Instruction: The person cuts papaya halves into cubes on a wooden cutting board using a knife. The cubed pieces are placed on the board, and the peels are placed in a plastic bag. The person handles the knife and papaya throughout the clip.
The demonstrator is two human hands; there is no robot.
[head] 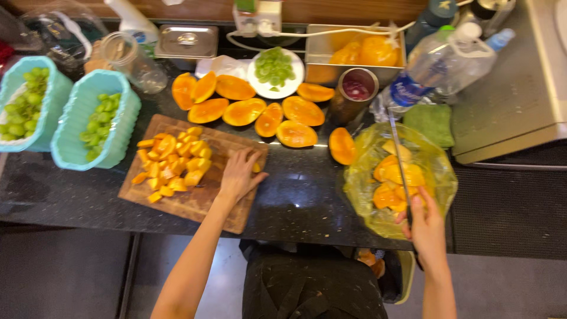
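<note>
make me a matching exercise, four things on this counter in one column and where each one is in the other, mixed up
Things:
1. knife
2. fruit cubes
3. whole green grapes
4. sliced green grapes

Places:
A. on the white plate
B. in the turquoise baskets
C. in the right hand, over the yellow bag
D. on the wooden cutting board, beside the left hand

Pairs: 1-C, 2-D, 3-B, 4-A

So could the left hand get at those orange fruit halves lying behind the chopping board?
Probably yes. The left hand rests on the chopping board, and the fruit halves lie uncovered on the counter just beyond it, nothing between.
</note>
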